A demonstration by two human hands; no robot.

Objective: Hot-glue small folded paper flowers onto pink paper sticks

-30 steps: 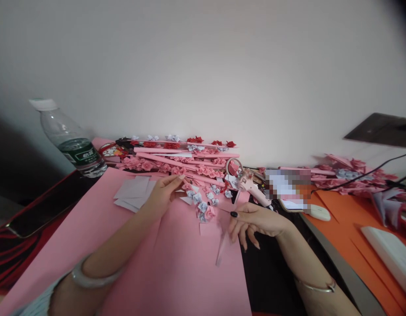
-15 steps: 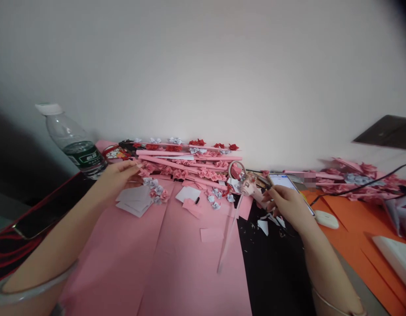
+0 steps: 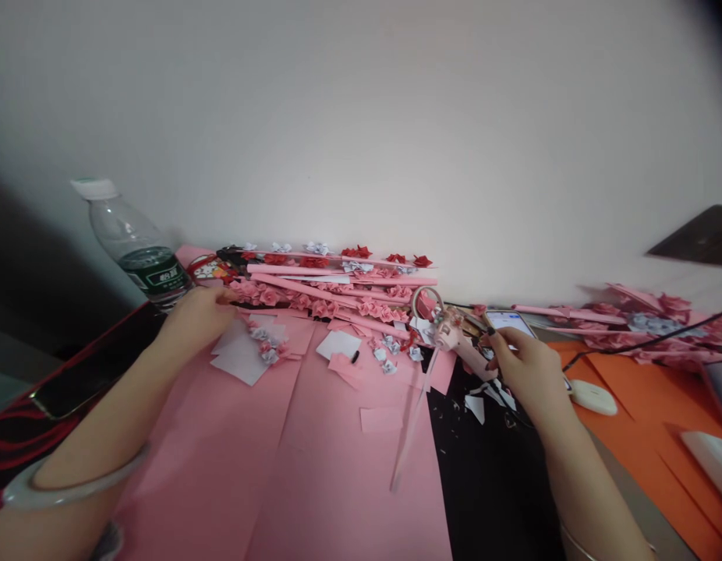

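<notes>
My left hand (image 3: 198, 318) is closed at the left end of a sprig of white and pink paper flowers (image 3: 268, 344); its fingertips are partly hidden. Below the sprig lie white paper sheets (image 3: 238, 366) on large pink paper (image 3: 337, 483). On the other side, my right hand (image 3: 522, 362) has its fingers bent around the handle end of a pale pink glue gun (image 3: 454, 335), which rests on the table. A thin pale strip (image 3: 411, 436) reaches from the gun toward me.
Rolled pink paper stems and several paper flowers (image 3: 337, 300) line the wall. A water bottle (image 3: 139, 245) stands at left. A roll of tape (image 3: 426, 302), a phone (image 3: 507, 321), a white case (image 3: 593, 396) and orange paper (image 3: 642, 460) lie around my right side. A black cable crosses there.
My left hand has drawn slightly left, and the flower sprig has shifted with it. My right hand has slid a little right along the glue gun's handle. The view has shifted slightly.
</notes>
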